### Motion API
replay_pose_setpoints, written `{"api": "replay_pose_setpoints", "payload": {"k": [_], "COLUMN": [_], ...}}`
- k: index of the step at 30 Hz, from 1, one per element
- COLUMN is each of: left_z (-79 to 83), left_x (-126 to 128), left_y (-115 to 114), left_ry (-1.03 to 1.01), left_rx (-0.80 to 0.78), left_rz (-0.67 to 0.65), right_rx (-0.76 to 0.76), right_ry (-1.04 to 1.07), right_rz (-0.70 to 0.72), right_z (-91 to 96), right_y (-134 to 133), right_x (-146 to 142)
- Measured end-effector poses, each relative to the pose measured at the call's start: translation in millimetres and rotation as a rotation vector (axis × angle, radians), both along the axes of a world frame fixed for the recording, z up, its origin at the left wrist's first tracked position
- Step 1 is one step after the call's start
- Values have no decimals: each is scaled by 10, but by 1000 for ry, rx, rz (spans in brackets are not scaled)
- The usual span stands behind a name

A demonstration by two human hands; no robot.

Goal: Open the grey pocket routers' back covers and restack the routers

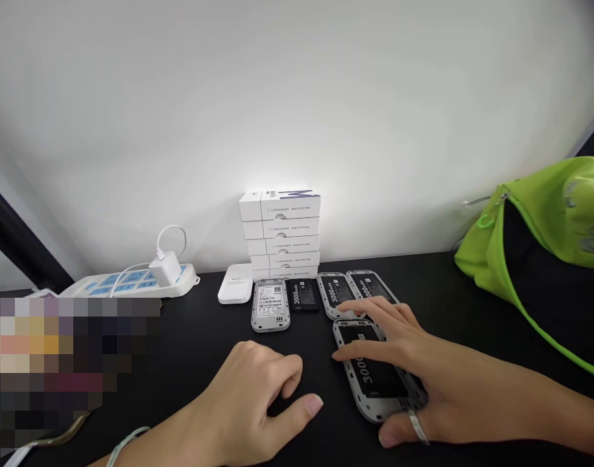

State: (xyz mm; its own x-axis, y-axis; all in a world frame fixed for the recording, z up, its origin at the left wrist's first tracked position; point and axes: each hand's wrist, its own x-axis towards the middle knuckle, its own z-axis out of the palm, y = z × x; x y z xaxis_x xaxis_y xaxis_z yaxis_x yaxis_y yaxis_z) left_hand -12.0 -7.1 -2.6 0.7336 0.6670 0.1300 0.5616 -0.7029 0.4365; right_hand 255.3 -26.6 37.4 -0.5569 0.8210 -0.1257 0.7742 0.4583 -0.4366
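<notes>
My right hand point(399, 353) spreads over a grey device casing point(375, 410) with a black 3000mAh battery point(387, 376) in it. Its index finger crosses the casing, and the thumb is by the near edge. Behind lie two similar casings with batteries, the left casing point(330, 295) and the right casing point(368, 280), partly covered by my fingers. My left hand point(258, 395) is near the table's front, index finger bent and thumb apart, with nothing visible between them. Farther back are a casing with a label point(270, 305) and a loose black battery point(303, 295).
White boxes point(290, 233) are stacked against the wall. Beside them lie stacked white covers point(235, 283). A power strip point(126, 280) with a plugged-in white charger point(165, 268) is at left. A green-and-black bag point(545, 240) stands at right. The lower left is pixelated.
</notes>
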Motion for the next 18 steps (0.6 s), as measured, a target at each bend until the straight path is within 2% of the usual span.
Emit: {"api": "replay_pose_setpoints", "payload": {"k": [5, 8, 11, 14, 18], "left_z": [6, 6, 0, -5, -1], "left_x": [18, 26, 24, 16, 3], "left_y": [20, 30, 35, 37, 42], "left_ry": [14, 14, 13, 14, 18], "left_rx": [20, 44, 40, 44, 51], "left_rz": [5, -1, 2, 4, 5], "right_rx": [30, 132, 169, 142, 153], "right_ry": [74, 131, 164, 139, 48], "right_rz": [8, 57, 132, 172, 169], "right_z": [50, 31, 24, 34, 15], "right_y": [188, 435, 701, 889, 977], "right_x": [-137, -296, -487, -670, -855]}}
